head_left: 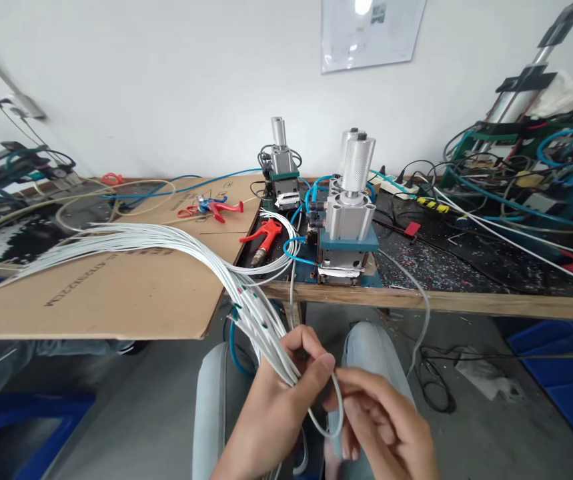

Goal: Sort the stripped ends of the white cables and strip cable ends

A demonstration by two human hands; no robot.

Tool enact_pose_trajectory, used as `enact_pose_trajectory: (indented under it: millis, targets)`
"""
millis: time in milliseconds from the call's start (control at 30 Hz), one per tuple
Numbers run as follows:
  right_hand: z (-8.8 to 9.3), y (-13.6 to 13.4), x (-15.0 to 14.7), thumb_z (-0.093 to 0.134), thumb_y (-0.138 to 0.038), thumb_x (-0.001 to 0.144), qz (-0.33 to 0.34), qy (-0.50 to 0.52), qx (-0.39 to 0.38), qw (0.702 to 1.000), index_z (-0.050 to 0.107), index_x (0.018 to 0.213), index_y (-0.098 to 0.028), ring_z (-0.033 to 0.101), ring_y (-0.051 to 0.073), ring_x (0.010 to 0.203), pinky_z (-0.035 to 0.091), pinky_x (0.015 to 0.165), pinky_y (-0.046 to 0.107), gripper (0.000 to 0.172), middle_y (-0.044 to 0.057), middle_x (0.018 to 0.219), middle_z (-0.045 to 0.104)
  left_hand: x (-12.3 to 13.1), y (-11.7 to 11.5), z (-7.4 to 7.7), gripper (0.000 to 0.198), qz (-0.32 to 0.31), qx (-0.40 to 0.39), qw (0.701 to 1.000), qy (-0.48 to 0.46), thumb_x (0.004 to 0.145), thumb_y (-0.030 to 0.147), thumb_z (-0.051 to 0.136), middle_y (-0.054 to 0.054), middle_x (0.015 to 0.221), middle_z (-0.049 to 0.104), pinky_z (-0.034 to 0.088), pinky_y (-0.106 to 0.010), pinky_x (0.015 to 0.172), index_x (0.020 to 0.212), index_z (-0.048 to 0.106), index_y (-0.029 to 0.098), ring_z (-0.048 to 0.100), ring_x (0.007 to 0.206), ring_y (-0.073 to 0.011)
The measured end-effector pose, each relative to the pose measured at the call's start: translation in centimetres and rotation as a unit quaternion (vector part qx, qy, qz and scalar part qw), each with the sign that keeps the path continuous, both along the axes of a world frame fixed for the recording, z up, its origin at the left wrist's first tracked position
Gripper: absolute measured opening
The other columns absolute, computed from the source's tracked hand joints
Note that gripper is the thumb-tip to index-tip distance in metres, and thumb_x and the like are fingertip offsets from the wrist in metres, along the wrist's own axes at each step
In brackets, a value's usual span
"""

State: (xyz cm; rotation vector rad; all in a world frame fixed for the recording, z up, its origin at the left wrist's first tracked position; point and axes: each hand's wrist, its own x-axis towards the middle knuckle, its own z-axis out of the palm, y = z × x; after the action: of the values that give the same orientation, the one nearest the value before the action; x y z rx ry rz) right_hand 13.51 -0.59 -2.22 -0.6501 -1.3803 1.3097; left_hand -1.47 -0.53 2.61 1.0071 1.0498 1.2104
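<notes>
A thick bundle of thin white cables (206, 257) runs from the cardboard over the table edge down to my lap. My left hand (286, 393) is closed around its lower part, thumb and index finger pinched together. One white cable (341, 413) bends in a loop below that thumb. My right hand (383, 413) meets the left at this loop, its index finger reaching the left thumb and its other fingers curled. The right fingertips are partly hidden, but they appear to grip the looped cable. Dark and green wire ends (246, 303) show partway along the bundle.
A pneumatic machine (349, 220) stands at the table edge, a smaller one (282, 167) behind. A red air gun (265, 240) lies beside them. Red-and-blue-handled tools (216, 207) rest on the cardboard sheet (131, 293). Hoses and cords cover the right tabletop; blue bins (561, 373) stand below.
</notes>
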Motion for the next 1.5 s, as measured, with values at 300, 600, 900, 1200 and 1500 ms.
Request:
enact_pose_trajectory:
  millis: [300,600,900,1200,1500]
  targets:
    - [-0.7,4.9,2.6,0.057,-0.006,0.102,-0.175,-0.252,0.416,0.856,0.068,0.122,-0.014,0.071,0.01,0.102,0.051,0.094,0.019,0.024,0.006,0.111,0.075,0.5,0.2,-0.4,0.029,0.145,0.02,0.988,-0.039,0.094,0.048,0.071,0.012,0.057,0.024,0.015,-0.018,0.046,0.101,0.06,0.022,0.016,0.049,-0.006]
    - [-0.5,11.1,2.3,0.061,-0.002,0.099,-0.236,-0.254,0.435,0.831,0.069,0.118,-0.01,0.071,0.014,0.099,0.052,0.095,0.023,0.023,0.01,0.106,0.074,0.1,-1.4,-0.2,0.026,0.199,0.017,0.974,-0.103,0.093,0.044,0.074,0.011,0.058,0.027,0.015,-0.016,0.048,0.09,0.06,0.022,0.016,0.049,-0.0037]
    - [-0.3,11.8,1.5,0.059,-0.003,0.099,-0.243,-0.268,0.444,0.82,0.069,0.119,-0.009,0.071,0.015,0.1,0.053,0.093,0.024,0.023,0.01,0.108,0.074,0.1,-1.6,-0.4,0.028,0.216,0.017,0.969,-0.116,0.09,0.044,0.077,0.01,0.056,0.029,0.015,-0.016,0.047,0.086,0.063,0.02,0.019,0.047,-0.0021]
    - [-0.8,12.6,1.2,0.06,-0.003,0.099,-0.251,-0.27,0.433,0.822,0.07,0.117,-0.007,0.072,0.016,0.102,0.053,0.097,0.024,0.021,0.012,0.108,0.075,1.1,-1.5,0.0,0.034,0.243,0.015,0.962,-0.121,0.081,0.045,0.085,0.01,0.058,0.033,0.014,-0.016,0.047,0.081,0.064,0.018,0.022,0.044,0.0001]
    - [-0.9,12.6,1.1,0.058,-0.007,0.1,-0.259,-0.278,0.434,0.817,0.07,0.118,-0.014,0.074,0.018,0.099,0.059,0.09,0.028,0.022,0.01,0.108,0.077,1.4,-1.9,0.5,0.041,0.269,0.01,0.957,-0.108,0.078,0.048,0.087,0.01,0.061,0.029,0.012,-0.02,0.05,0.077,0.061,0.016,0.02,0.046,-0.0008]
